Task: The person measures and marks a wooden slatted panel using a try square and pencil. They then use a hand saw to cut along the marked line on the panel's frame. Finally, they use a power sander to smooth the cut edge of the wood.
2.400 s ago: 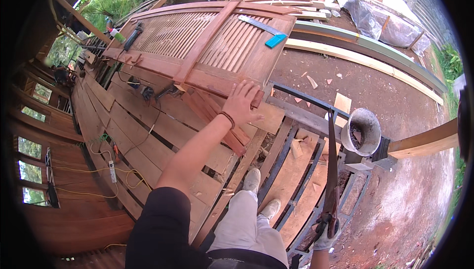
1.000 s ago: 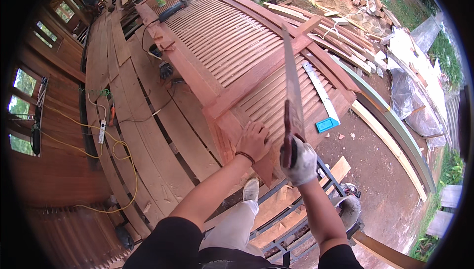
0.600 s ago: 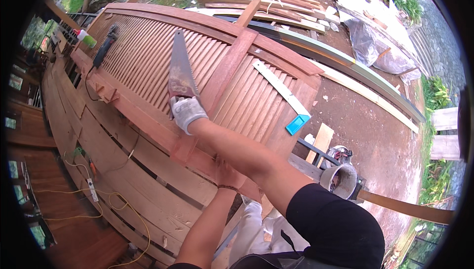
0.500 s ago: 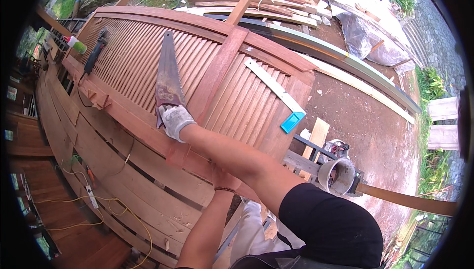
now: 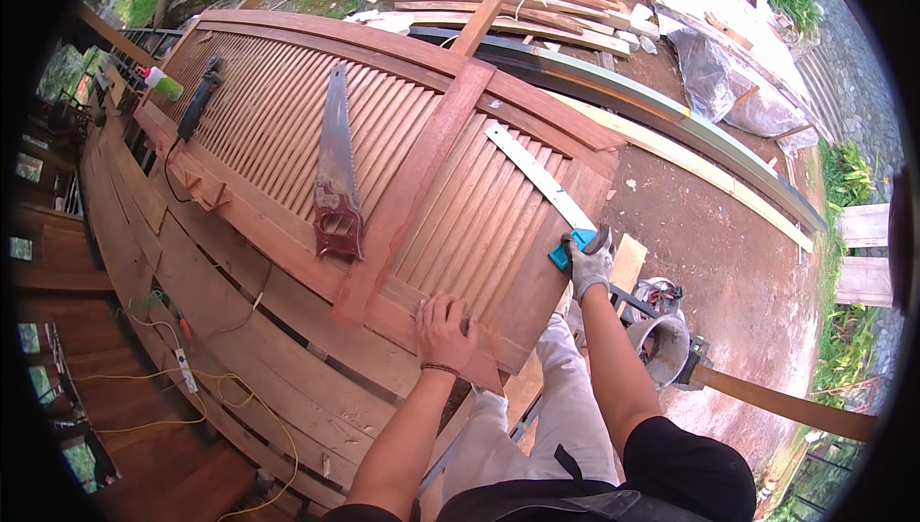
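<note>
Saw point(image 5: 335, 162) released onto door point(image 5: 460, 234), right hand point(image 5: 589, 263) now grips square point(image 5: 541, 186)

Outdoor carpentry yard, louvred door point(image 5: 383, 148), handsaw point(image 5: 335, 167), planks point(image 5: 498, 4)

Metal try square point(image 5: 542, 188), blue stock, lies flat on the louvred door point(image 5: 287, 129). Stock at the door's near edge. Blade runs diagonally across the slats.
</note>
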### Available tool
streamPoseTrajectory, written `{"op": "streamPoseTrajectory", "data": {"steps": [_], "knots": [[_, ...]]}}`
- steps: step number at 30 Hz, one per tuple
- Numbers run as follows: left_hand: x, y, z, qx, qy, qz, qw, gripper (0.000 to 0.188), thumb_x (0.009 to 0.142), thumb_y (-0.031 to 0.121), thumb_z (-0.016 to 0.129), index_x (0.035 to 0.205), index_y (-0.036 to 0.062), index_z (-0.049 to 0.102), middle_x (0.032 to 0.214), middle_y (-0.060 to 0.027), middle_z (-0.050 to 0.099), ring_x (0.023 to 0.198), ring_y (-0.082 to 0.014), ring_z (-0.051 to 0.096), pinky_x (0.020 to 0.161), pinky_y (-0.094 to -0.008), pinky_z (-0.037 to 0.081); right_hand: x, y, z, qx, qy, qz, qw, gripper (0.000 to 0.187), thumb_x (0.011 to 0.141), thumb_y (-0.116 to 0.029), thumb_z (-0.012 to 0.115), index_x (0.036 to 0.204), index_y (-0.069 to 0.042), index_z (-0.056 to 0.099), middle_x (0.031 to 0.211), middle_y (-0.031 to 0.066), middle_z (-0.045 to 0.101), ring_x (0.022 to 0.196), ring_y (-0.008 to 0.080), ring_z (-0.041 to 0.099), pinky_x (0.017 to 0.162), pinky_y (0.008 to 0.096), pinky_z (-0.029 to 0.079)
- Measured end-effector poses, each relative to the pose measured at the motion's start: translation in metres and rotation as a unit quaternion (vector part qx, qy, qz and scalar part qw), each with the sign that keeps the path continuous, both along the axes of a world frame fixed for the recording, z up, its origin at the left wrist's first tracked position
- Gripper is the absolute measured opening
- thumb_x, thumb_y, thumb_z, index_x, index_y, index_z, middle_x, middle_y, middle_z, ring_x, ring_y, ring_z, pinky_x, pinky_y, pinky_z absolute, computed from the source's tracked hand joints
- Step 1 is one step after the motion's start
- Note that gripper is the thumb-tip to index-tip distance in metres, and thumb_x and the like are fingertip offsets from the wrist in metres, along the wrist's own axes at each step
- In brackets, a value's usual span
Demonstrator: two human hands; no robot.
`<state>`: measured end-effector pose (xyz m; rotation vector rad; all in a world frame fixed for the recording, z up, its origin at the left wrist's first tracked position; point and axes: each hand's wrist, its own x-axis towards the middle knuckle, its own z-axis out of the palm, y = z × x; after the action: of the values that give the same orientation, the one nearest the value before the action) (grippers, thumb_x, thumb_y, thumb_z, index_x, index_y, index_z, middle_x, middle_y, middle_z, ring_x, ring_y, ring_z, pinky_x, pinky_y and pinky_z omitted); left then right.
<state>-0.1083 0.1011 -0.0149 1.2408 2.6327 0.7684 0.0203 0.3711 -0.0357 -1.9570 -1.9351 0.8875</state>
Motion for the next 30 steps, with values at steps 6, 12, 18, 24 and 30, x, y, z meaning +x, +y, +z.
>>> {"op": "streamPoseTrajectory", "data": {"steps": [6,12,18,24,30], "knots": [[-0.017,-0.002,0.004,0.097,-0.097,0.061,0.989,0.056,0.075,0.015,0.074,0.127,0.005,0.055,0.126,-0.0157,0.053,0.125,-0.0358,0.048,0.11,-0.0524,0.033,0.01,0.018,-0.014,-0.036,0.099,-0.122,0.987,0.081,0.074,-0.022,0.076,0.144,-0.004,0.039,0.122,0.0206,0.061,0.111,0.0319,0.061,0.095,0.039,0.049],[-0.139,0.047,0.02,-0.08,0.145,0.136,0.977,0.078,0.07,0.026,0.081,0.136,0.0023,0.048,0.13,-0.0185,0.051,0.125,-0.0378,0.044,0.107,-0.0508,0.036,0.082,0.006,-0.035,-0.013,0.303,-0.161,0.939,0.069,0.075,-0.004,0.073,0.139,-0.008,0.047,0.103,0.012,0.063,0.08,0.0215,0.063,0.069,0.0323,0.054],[-0.168,0.062,0.028,-0.119,0.073,0.13,0.982,0.069,0.067,0.029,0.08,0.124,0.0,0.056,0.117,-0.0181,0.054,0.113,-0.0374,0.049,0.103,-0.0478,0.039,0.064,-0.006,0.023,0.086,0.149,0.1,0.98,0.079,0.071,-0.017,0.073,0.143,-0.008,0.041,0.108,0.0238,0.064,0.096,0.0382,0.065,0.087,0.044,0.053],[-0.119,0.061,0.059,0.028,-0.044,0.123,0.991,0.066,0.067,0.02,0.082,0.123,-0.0037,0.054,0.118,-0.017,0.052,0.11,-0.0332,0.053,0.099,-0.0427,0.044,-0.019,0.005,0.054,-0.056,0.091,0.255,0.961,0.085,0.075,-0.028,0.069,0.149,-0.007,0.032,0.113,0.0247,0.063,0.107,0.0392,0.062,0.094,0.0438,0.05],[-0.039,0.075,0.093,0.067,-0.144,0.106,0.982,0.067,0.065,0.016,0.085,0.123,-0.0015,0.054,0.115,-0.0152,0.052,0.109,-0.0305,0.054,0.095,-0.0406,0.046,-0.095,0.024,0.054,-0.011,0.034,0.359,0.932,0.075,0.08,-0.031,0.067,0.146,-0.006,0.039,0.135,0.0223,0.052,0.115,0.0359,0.059,0.101,0.042,0.046]]}}
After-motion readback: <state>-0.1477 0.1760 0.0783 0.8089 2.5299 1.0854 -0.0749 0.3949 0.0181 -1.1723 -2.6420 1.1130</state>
